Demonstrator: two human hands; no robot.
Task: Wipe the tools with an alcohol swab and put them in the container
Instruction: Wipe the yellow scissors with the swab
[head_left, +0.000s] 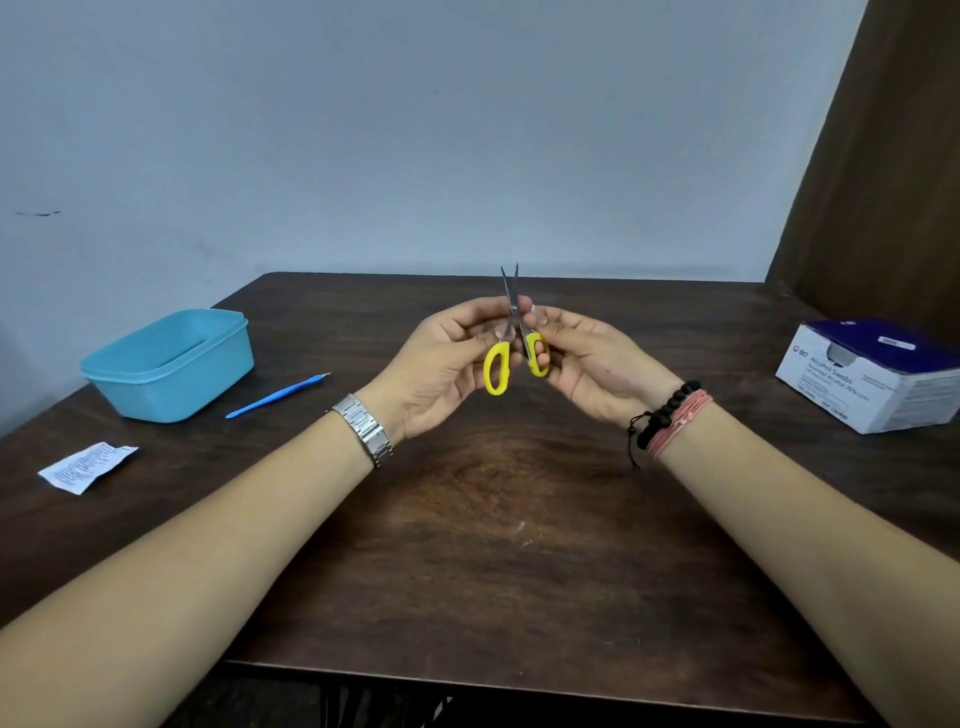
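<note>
Torn swab wrapper (87, 466), blue container (166, 364) and blue cuticle pusher (275, 397) lie well left of the fingers; the left hand (441, 364) and right hand (587, 364) each pinch a yellow handle of the small scissors (511, 332), blades parted upward, likely to expose them for wiping; no swab visible; alcohol swab box (872, 374) far right.
</note>
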